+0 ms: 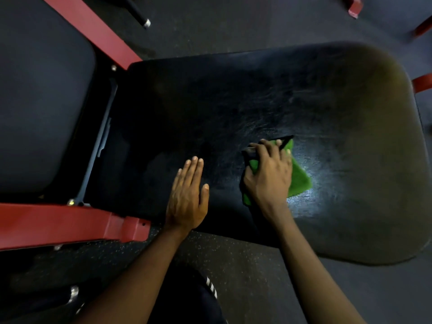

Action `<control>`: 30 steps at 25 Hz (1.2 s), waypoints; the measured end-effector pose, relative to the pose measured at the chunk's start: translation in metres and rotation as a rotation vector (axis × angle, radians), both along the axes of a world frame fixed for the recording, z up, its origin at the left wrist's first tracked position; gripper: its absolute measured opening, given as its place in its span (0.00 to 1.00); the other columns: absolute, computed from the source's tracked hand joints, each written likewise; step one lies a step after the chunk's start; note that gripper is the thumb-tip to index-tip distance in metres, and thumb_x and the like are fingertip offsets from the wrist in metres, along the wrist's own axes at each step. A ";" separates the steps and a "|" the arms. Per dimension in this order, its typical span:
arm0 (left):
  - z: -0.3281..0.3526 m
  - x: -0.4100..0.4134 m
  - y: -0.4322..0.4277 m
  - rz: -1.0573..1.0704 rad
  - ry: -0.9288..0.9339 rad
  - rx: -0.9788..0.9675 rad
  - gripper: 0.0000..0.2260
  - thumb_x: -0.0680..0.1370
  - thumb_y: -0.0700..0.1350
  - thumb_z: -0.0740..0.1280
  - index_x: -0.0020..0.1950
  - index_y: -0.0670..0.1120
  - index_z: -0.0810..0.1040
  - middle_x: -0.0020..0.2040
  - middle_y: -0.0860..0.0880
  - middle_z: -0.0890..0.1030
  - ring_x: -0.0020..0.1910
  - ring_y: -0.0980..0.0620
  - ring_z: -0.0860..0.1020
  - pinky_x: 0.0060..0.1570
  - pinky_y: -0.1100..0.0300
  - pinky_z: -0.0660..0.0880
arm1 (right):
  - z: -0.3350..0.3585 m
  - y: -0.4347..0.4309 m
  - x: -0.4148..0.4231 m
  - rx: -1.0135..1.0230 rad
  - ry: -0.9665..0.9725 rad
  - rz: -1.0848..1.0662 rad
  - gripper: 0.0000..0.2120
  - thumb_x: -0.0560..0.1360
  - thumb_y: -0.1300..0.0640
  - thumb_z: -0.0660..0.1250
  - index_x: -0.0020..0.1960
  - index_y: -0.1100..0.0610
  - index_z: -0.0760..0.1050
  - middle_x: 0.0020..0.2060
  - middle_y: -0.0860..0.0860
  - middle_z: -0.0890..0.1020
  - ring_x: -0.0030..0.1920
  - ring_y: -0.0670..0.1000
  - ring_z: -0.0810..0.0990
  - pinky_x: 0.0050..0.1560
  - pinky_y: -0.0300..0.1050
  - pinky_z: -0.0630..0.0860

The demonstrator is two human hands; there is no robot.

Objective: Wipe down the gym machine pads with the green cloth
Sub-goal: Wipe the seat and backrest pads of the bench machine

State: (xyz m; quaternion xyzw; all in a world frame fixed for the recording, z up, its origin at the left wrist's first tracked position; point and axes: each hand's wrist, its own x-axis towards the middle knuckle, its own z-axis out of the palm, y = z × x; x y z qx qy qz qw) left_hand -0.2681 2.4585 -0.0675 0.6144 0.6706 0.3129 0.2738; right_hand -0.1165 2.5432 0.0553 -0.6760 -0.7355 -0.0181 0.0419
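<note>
Where a patch of glare lies on the dark upholstery, the green cloth point(300, 181) sits bunched on the large black pad point(233, 101), closer to its near edge than its far one. The right hand point(268, 171) covers most of the cloth, fingers bent over the top and thumb tucked round the left side, gripping it against the pad. Green shows past the hand on the right and at the heel of the palm. A dark strip shows at the fingertips; whether it belongs to the cloth I cannot tell.

Just to the left, apart from the cloth, the left hand point(187, 199) lies palm down on the pad with fingers straight and together, holding nothing, its wrist crossing the near edge.

Bare pad surface stretches beyond the cloth toward the far edge and out to the right, where the pad widens into rounded corners. On the left the pad ends at a straight edge, and a narrow dark gap with metal brackets separates it from a second pad point(42, 101).

Red frame beams flank that gap — one point(58, 223) along the near side, ending just beside the pad's near-left corner, and another point(93, 31) running diagonally to the far-left corner. Dark speckled floor point(233, 265) surrounds the pad. More red frame pieces point(422, 83) stand at the right border.
</note>
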 end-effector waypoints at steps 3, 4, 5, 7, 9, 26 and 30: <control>0.000 -0.001 0.000 0.004 0.014 0.003 0.27 0.83 0.51 0.51 0.81 0.43 0.57 0.82 0.47 0.56 0.81 0.52 0.51 0.80 0.51 0.50 | -0.013 0.003 -0.019 -0.140 0.004 0.169 0.24 0.69 0.54 0.69 0.65 0.49 0.76 0.68 0.49 0.75 0.74 0.59 0.66 0.73 0.60 0.62; -0.001 -0.001 0.000 0.005 0.014 0.003 0.27 0.83 0.50 0.51 0.81 0.43 0.57 0.82 0.47 0.56 0.81 0.52 0.51 0.80 0.51 0.51 | -0.009 0.008 -0.012 -0.158 -0.010 0.193 0.24 0.70 0.53 0.70 0.66 0.47 0.75 0.68 0.48 0.75 0.73 0.58 0.67 0.73 0.59 0.63; 0.000 0.000 0.000 0.007 0.014 0.002 0.27 0.83 0.50 0.51 0.81 0.43 0.57 0.82 0.47 0.56 0.81 0.52 0.51 0.80 0.50 0.51 | -0.003 0.013 0.000 -0.147 -0.029 0.189 0.24 0.70 0.52 0.70 0.66 0.46 0.75 0.68 0.47 0.75 0.72 0.57 0.68 0.72 0.58 0.64; 0.001 0.000 0.000 0.005 0.011 -0.005 0.27 0.83 0.51 0.51 0.81 0.43 0.57 0.82 0.47 0.56 0.81 0.53 0.50 0.80 0.50 0.51 | 0.015 0.021 0.034 -0.086 -0.041 0.095 0.24 0.69 0.52 0.70 0.65 0.45 0.75 0.68 0.47 0.75 0.69 0.57 0.71 0.71 0.59 0.65; 0.000 0.000 0.000 0.000 0.012 -0.009 0.27 0.84 0.51 0.50 0.81 0.43 0.56 0.82 0.47 0.56 0.81 0.53 0.50 0.80 0.50 0.51 | 0.034 0.027 0.064 -0.011 -0.001 -0.035 0.21 0.70 0.51 0.70 0.64 0.46 0.76 0.68 0.47 0.74 0.69 0.57 0.71 0.71 0.60 0.65; -0.003 0.001 -0.002 -0.002 0.040 -0.013 0.27 0.84 0.52 0.49 0.82 0.44 0.55 0.82 0.47 0.55 0.81 0.53 0.49 0.80 0.51 0.48 | 0.044 0.187 0.037 0.033 -0.035 -0.193 0.20 0.68 0.50 0.61 0.60 0.52 0.75 0.61 0.56 0.76 0.63 0.64 0.73 0.64 0.58 0.67; -0.002 0.000 -0.002 -0.012 0.042 -0.030 0.27 0.84 0.53 0.49 0.82 0.45 0.53 0.82 0.48 0.53 0.81 0.54 0.48 0.80 0.52 0.48 | 0.021 0.090 0.025 0.018 -0.011 -0.031 0.15 0.68 0.53 0.65 0.55 0.48 0.77 0.59 0.52 0.78 0.62 0.61 0.74 0.62 0.55 0.69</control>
